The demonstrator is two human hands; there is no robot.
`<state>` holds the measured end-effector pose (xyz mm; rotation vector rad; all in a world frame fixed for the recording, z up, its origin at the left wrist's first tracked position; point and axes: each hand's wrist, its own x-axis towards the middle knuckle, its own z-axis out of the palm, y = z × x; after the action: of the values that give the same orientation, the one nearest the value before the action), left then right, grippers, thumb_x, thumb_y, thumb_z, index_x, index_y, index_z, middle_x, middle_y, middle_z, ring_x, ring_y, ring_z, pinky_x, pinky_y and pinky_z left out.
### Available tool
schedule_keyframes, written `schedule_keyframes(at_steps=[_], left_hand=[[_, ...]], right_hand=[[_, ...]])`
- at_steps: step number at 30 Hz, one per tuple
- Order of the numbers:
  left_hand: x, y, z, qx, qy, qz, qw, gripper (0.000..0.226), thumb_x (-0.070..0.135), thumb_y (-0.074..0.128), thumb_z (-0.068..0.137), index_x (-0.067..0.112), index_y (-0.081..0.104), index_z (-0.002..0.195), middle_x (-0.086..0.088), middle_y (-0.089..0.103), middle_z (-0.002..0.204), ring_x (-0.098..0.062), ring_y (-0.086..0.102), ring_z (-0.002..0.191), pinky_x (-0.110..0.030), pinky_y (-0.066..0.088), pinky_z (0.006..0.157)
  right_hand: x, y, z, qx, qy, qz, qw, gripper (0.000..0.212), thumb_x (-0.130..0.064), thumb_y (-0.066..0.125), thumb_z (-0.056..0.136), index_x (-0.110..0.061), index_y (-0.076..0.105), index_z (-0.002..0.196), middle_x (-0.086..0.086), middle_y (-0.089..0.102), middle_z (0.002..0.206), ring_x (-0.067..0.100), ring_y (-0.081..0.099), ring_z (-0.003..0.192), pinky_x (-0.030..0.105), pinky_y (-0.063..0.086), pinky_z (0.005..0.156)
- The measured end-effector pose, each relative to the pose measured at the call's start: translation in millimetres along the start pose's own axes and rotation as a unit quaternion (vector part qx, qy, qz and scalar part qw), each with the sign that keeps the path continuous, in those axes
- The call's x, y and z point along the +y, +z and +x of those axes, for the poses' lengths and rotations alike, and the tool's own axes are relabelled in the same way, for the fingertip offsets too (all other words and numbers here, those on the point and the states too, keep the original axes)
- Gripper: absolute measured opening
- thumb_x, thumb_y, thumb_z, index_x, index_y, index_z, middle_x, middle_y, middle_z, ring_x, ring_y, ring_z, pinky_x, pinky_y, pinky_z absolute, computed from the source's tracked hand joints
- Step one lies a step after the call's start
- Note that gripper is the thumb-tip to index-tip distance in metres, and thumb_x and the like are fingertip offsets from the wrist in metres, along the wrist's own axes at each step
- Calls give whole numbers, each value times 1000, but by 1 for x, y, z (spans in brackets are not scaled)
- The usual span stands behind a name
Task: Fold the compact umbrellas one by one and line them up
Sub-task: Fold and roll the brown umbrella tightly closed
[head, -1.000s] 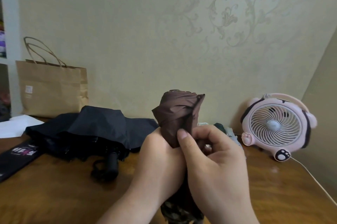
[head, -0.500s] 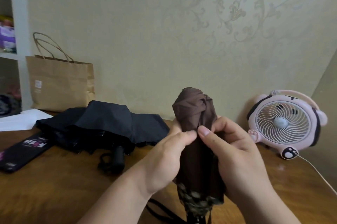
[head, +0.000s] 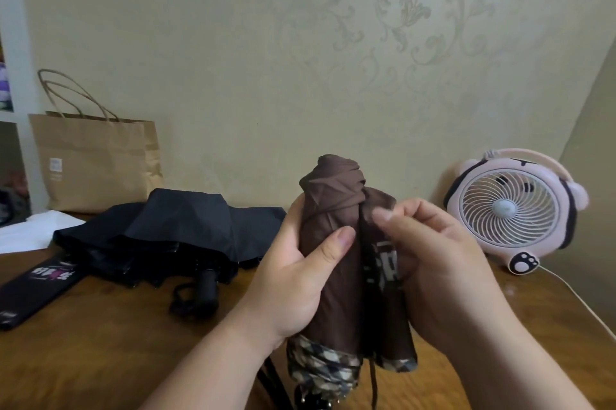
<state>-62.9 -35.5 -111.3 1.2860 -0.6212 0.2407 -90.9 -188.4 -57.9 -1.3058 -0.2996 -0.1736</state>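
1. The brown umbrella [head: 336, 242] is up off the desk [head: 100, 343], held upright and tip-up, left of the pink fan [head: 510, 209] and nearer the person than it is.
2. The left hand [head: 293, 276] wraps the rolled body, fingers curled behind and the thumb pressed flat on the cloth.
3. The right hand [head: 443, 269], on the fan's side of the umbrella, pinches a loose flap [head: 376, 206] by its top edge, fingers [head: 420, 209] clenched on the cloth.
4. This looks like the wrapping stage: most of the canopy is twisted in and one panel stands proud.
5. To do it well, the person should draw the flap taut and lay it flat in the direction of the twist. The left thumb should then slide over to pin it.
6. The checked hem at the bottom should stay level, or the roll will bulge.
7. Grip should stay firm, since slack cloth will likely spring open.
8. The black umbrella [head: 173, 229] lies loose on the desk, well left of the fan, not yet folded.
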Motion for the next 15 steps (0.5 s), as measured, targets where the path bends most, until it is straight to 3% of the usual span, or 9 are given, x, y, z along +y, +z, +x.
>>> schedule_keyframes(at_steps=[1,3,4,7,9,11,15], left_hand=[[1,0,1,-3,8,6,1000,45,38,70,91,44,58,134,1,66,137,-22,60,131,-52,42,113],[6,3,0,-8,32,23,999,45,30,69,97,35,55,140,0,65,139,-23,59,133,-50,42,113],[9,4,-1,-11,42,32,999,47,27,68,98,31,52,142,1,64,140,-22,58,133,-49,42,113],[11,1,0,-5,45,69,997,54,27,70,95,26,49,145,4,65,138,-17,60,131,-43,45,112],[11,-2,-1,15,14,74,997,61,35,76,88,25,51,143,4,69,132,-18,64,125,-47,48,108],[12,-5,-1,5,-24,65,998,55,40,79,80,22,66,130,-2,75,121,-23,70,116,-53,51,104],[15,-8,2,-29,-93,47,994,32,26,80,81,20,77,112,-10,77,111,-30,73,107,-52,54,98]], right_hand=[[-4,1,3,8,16,-16,1000,27,-27,80,71,-10,60,76,18,55,72,32,52,62,33,46,55],[-9,3,7,16,44,-44,998,39,-34,80,77,0,67,93,31,68,92,50,61,84,55,54,78],[-11,4,8,22,40,-52,998,35,-31,78,83,1,69,96,32,70,98,50,64,90,57,52,85],[-14,7,8,70,-49,-111,990,23,-20,69,95,-4,70,78,29,71,85,31,60,73,43,46,71],[-13,8,6,96,-160,-232,955,23,-20,69,96,-8,71,76,13,72,75,19,61,65,33,48,62],[-12,10,4,110,-231,-309,916,21,-21,69,96,-14,72,76,2,70,68,12,60,60,29,47,57],[-15,16,0,97,-224,-313,918,22,-17,68,96,-14,72,74,2,69,65,5,55,56,23,42,50]])
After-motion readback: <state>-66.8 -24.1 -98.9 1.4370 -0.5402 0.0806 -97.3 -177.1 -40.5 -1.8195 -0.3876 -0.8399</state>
